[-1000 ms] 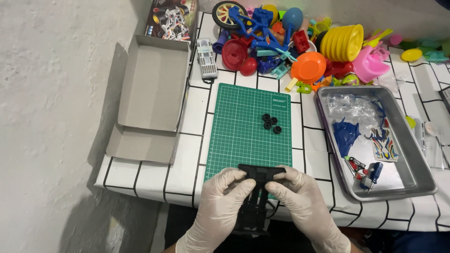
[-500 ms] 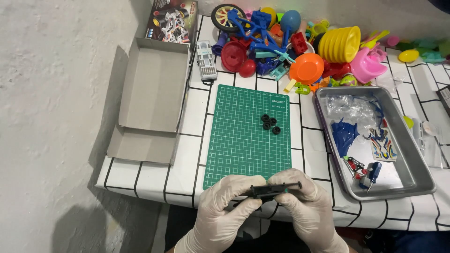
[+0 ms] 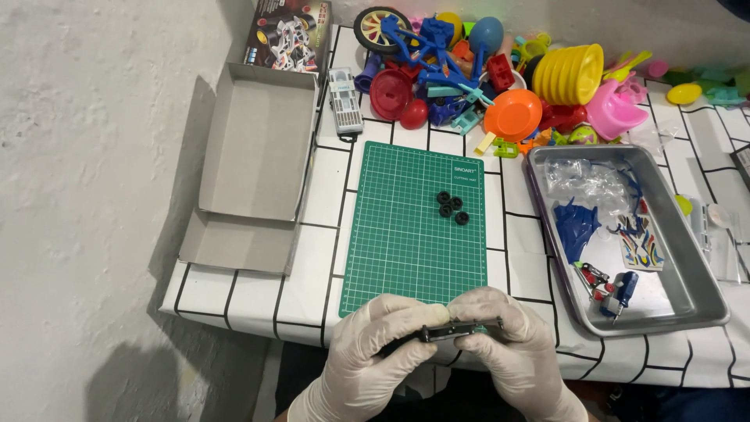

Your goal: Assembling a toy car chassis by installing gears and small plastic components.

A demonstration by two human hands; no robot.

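Mostly glove-hidden dark part (image 3: 457,331)

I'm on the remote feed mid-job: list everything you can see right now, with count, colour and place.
Cutting mat: one, green, table centre.
Small wheels: four, black, clustered on the mat.
Cardboard box: one, grey inside, open, left of the mat.
Printed box lid: one, dark, top left.
Metal tray: one, silver, right of the mat.
Blue parts: several, in the tray beside clear bags and a sticker sheet.
Toy pile: many, mixed colours, along the far edge.
Table: one, white with black grid lines.
Dark flat part: one, black, held edge-on between both hands.
Left hand: white glove, near edge.
Right hand: white glove, near edge.
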